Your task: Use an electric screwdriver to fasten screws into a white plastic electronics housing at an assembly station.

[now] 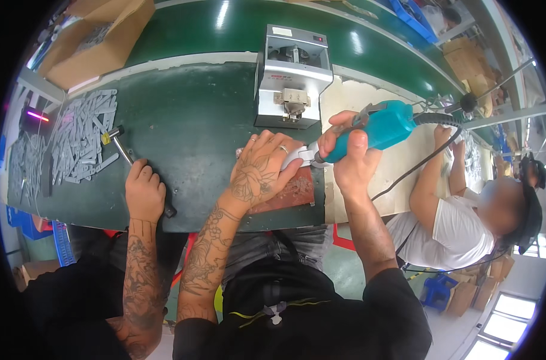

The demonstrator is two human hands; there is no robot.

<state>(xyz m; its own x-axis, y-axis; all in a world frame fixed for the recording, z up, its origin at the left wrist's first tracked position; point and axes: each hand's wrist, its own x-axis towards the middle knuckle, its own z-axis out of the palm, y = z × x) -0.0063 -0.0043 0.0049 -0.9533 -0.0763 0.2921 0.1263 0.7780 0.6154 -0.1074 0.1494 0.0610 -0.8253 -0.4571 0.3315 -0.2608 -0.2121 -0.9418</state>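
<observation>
My right hand [354,159] wraps round a teal corded electric screwdriver [375,129], which points left and slightly down. Its tip meets a small light-grey part [294,159] at the edge of my left hand [261,165]. That tattooed hand holds the part from above, its thumb toward the tool; the fingertips are partly hidden. Both hands are over a reddish-brown pad [294,195] near the bench's front edge. Just behind them stands a grey metal machine [294,78] with a fixture on its front.
At left, a co-worker's hand [146,189] grips a hammer [122,144] beside a heap of grey flat parts [84,135]. A cardboard box [105,48] is at the back left. The tool's black cord [429,156] runs right, toward another person [453,225] in white.
</observation>
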